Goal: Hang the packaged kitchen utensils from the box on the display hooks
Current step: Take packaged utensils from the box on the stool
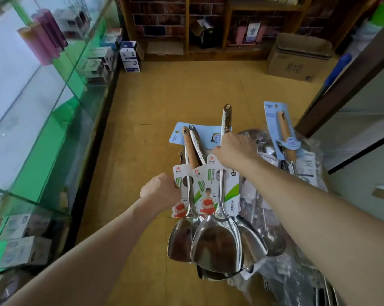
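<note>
My left hand grips a bunch of packaged steel spatulas by their white and green cards, blades hanging toward me. My right hand is curled round the long steel handle of one spatula, which sticks up past my knuckles. Behind the bunch lie utensils with wooden handles on light blue cards. To the right, another blue-carded utensil with a wooden handle stands up out of a pile of utensils in clear plastic wrap. No display hooks are in view.
A glass display counter with green shelves and small boxes runs along the left. A cardboard box sits on the yellow-brown floor at the back right, near wooden shelving. A dark door frame rises at right.
</note>
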Demonstrator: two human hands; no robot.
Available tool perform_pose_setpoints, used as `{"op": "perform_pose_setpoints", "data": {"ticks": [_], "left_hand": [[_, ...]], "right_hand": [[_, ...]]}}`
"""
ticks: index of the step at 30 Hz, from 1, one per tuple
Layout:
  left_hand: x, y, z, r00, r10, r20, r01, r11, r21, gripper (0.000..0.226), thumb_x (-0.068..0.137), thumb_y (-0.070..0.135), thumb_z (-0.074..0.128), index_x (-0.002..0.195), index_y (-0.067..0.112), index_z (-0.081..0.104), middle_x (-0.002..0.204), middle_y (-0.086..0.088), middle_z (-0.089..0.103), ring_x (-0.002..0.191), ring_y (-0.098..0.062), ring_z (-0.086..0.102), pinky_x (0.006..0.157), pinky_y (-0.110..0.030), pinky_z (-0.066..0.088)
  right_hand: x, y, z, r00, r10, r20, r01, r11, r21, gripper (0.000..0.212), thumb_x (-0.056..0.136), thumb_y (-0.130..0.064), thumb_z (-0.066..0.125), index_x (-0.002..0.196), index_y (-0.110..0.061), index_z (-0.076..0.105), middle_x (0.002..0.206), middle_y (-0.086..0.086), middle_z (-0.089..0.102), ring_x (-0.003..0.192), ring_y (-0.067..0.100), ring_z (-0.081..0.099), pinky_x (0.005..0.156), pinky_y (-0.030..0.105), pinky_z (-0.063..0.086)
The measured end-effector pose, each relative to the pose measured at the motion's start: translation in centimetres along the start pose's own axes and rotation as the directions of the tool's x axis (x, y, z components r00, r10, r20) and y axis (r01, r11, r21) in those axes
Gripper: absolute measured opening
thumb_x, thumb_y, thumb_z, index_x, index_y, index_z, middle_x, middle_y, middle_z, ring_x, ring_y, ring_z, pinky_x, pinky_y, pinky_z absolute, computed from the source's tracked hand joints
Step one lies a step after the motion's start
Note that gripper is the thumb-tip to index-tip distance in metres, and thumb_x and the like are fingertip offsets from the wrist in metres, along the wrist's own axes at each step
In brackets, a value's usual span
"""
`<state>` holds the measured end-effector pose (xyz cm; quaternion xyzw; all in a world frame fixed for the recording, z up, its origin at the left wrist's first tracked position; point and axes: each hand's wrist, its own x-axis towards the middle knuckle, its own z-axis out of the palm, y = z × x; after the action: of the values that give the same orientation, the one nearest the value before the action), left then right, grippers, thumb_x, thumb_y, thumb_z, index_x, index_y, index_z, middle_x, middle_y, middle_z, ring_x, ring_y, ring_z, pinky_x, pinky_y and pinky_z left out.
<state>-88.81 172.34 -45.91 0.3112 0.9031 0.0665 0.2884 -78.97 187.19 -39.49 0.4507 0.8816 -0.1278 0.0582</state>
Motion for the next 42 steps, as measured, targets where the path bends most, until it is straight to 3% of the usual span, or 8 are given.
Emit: {"op": "perform_pose_setpoints", "data": {"ticks": [6,9,12,23,30,34,38,42], "left_hand": [[1.3,6.1,-1.5,0.993,0.064,-0.103,-0.070,0.996,-0.052,0.025,0.090,0.024,0.046,0.102,0.010,0.063,0.081,-0.004,0.064,0.071,-0.023,0.058,0.057,-0.028,0.043],[1.7,8.3,-1.7,0.992,0.049,-0.115,-0.056,0.997,-0.053,0.056,0.091,0.032,0.046,0.140,0.006,0.040,0.080,-0.003,0.056,0.079,-0.027,0.061,0.066,-0.033,0.048],[1.8,9.4,-1.8,0.995,0.038,-0.097,-0.043,0.998,-0.046,0.064,0.095,0.033,0.045,0.149,0.008,0.020,0.093,-0.005,0.055,0.084,-0.026,0.054,0.071,-0.034,0.043],[3.2,10.5,-1.8,0.993,-0.088,-0.083,0.086,0.996,-0.034,0.048,0.091,0.034,0.056,0.129,0.007,0.047,0.086,-0.006,0.062,0.085,-0.024,0.060,0.074,-0.033,0.048],[2.7,10.8,-2.1,0.994,-0.078,-0.080,0.071,0.994,-0.084,0.056,0.089,0.030,0.057,0.136,0.007,0.039,0.102,-0.008,0.062,0.082,-0.025,0.057,0.071,-0.031,0.045],[1.9,12.2,-2.9,0.996,-0.021,-0.085,0.008,0.990,-0.144,0.038,0.085,0.041,0.056,0.104,0.009,0.058,0.076,-0.005,0.057,0.071,-0.023,0.058,0.065,-0.028,0.046],[0.1,14.2,-3.7,0.992,0.058,-0.109,-0.074,0.986,-0.147,0.041,0.081,0.048,0.054,0.087,0.009,0.063,0.065,-0.006,0.059,0.086,-0.020,0.066,0.104,-0.042,0.043],[-2.9,16.3,-4.5,0.984,0.140,-0.110,-0.155,0.978,-0.140,0.043,0.082,0.050,0.055,0.068,0.009,0.054,0.068,-0.005,0.063,0.067,-0.023,0.063,0.081,-0.033,0.050]], "right_hand": [[-2.3,2.4,-3.7,1.000,0.008,-0.013,-0.007,1.000,0.025,0.038,0.096,-0.030,0.044,0.062,-0.015,0.037,0.063,0.000,0.040,0.071,0.027,0.046,0.060,0.031,0.031],[-3.4,3.5,-4.5,1.000,0.014,0.011,-0.014,0.999,0.047,0.038,0.097,-0.035,0.044,0.064,-0.015,0.039,0.067,0.001,0.043,0.068,0.025,0.047,0.054,0.031,0.030],[-4.2,4.3,-4.6,1.000,0.008,0.013,-0.009,0.998,0.062,0.038,0.097,-0.035,0.044,0.064,-0.016,0.036,0.080,0.003,0.044,0.076,0.027,0.046,0.053,0.031,0.027],[-5.3,6.7,-3.2,0.999,0.017,0.047,-0.020,0.998,0.053,0.037,0.097,-0.034,0.043,0.066,-0.014,0.038,0.063,0.000,0.045,0.055,0.014,0.040,0.050,0.029,0.026],[-5.8,7.6,-3.8,0.999,0.036,0.032,-0.038,0.997,0.067,0.034,0.096,-0.033,0.044,0.068,-0.014,0.039,0.067,0.001,0.047,0.058,0.015,0.042,0.050,0.030,0.027],[-6.5,8.1,-4.4,0.999,0.038,0.026,-0.039,0.997,0.064,0.035,0.097,-0.038,0.044,0.070,-0.016,0.039,0.070,-0.001,0.047,0.065,0.018,0.046,0.061,0.032,0.031],[-7.8,9.0,-5.2,0.997,0.076,0.018,-0.077,0.992,0.099,0.036,0.097,-0.037,0.045,0.069,-0.016,0.036,0.069,-0.001,0.044,0.066,0.022,0.045,0.059,0.031,0.029],[-9.6,10.2,-6.9,0.995,0.095,-0.025,-0.092,0.991,0.099,0.032,0.097,-0.040,0.045,0.083,-0.011,0.043,0.076,0.000,0.048,0.078,0.026,0.048,0.066,0.031,0.033]]}}
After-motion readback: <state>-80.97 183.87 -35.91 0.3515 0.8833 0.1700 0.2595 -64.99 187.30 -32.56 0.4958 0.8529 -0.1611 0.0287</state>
